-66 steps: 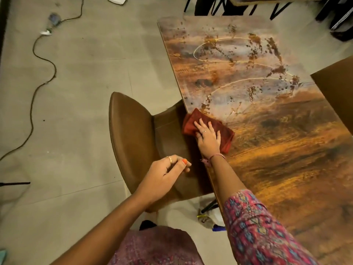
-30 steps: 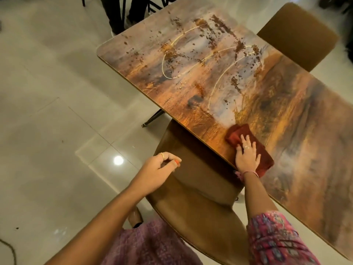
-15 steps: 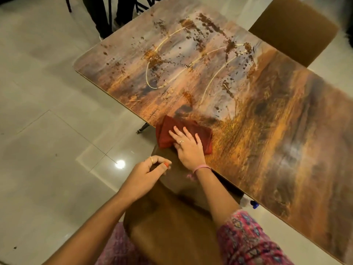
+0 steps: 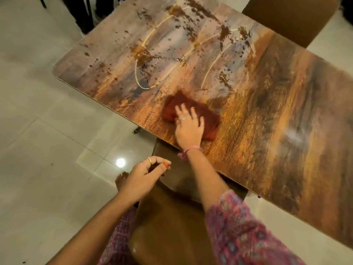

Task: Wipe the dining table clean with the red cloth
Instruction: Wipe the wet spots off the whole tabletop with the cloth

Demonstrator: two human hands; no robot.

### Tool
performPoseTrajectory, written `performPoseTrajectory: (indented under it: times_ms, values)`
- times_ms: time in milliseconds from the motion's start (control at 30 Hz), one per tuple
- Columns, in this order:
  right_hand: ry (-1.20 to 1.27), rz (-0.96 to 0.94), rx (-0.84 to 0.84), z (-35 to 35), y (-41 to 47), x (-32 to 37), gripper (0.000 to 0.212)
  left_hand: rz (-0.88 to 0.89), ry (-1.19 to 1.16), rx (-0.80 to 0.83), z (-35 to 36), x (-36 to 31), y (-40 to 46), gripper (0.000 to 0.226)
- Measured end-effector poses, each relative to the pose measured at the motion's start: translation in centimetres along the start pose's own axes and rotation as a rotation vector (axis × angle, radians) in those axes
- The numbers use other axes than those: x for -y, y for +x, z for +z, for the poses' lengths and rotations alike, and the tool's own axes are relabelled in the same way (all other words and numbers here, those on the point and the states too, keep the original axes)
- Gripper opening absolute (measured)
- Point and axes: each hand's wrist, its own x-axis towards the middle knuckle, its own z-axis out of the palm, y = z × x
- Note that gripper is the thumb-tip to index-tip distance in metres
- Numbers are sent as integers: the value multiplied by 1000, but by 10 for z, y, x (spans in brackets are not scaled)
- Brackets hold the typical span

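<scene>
- Head view, lower left of the frame: the left hand [image 4: 142, 177] hovers off the bench, above the floor and the brown chair [image 4: 172, 226], fingers loosely curled toward the thumb and holding nothing that shows.
- Centre: the right hand [image 4: 188, 127] lies palm down on the red cloth [image 4: 208, 119], fingers spread and nearly straight, pressing it flat rather than gripping it.
- That cloth sits on the bench [image 4: 267, 115] just inside its near edge, bunched into a soft, rumpled pad whose long side runs roughly along that edge; it is blurred.
- Upper centre: the brown spatters and smears [image 4: 191, 31] lie well beyond the cloth, up-frame from the fingertips, so I judge the next stroke has to push away from the body; the right hand is the nearer one.
- Right: the bench top is glossy, a rectangular board with a streaked orange-brown print and rounded corners.
</scene>
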Motion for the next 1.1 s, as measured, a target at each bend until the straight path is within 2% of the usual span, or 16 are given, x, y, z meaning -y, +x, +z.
performPoseTrajectory:
  times_ms: [67,133,167,233,333,400,467,533,633,700,767,867,967,1100]
  values:
    - [-38,-193,77,11,-44,14,50,22,8,27,-4,-3,10,17]
    - [-29,-293,168,5,-49,-5,49,24,1,63,-12,-6,21,18]
    - [-33,-297,157,-1,-40,-18,48,24,7,87,-18,-8,27,19]
    - [-25,-142,78,-16,-7,-45,47,31,43,134,-33,-11,39,19]
    - [24,315,-32,-39,56,-64,47,36,95,185,-62,-16,55,16]
    - [86,581,-105,-47,84,-54,46,32,124,217,-80,-19,62,16]
    - [122,728,-169,-38,96,-20,46,28,145,236,-100,-20,72,17]
    - [105,669,-189,-13,83,31,48,15,165,262,-119,-21,84,18]
    - [30,359,-117,34,23,113,53,-5,156,301,-141,-24,102,18]
    - [23,246,-40,54,-17,146,55,26,154,328,-151,-29,114,19]
    - [51,208,17,59,-32,150,56,54,162,347,-159,-36,124,18]
    - [34,148,32,46,-7,131,57,73,167,352,-167,-44,135,19]
    - [43,187,14,26,47,99,50,80,173,378,-172,-48,140,19]
    - [80,450,-69,0,132,62,47,78,214,396,-182,-45,140,19]
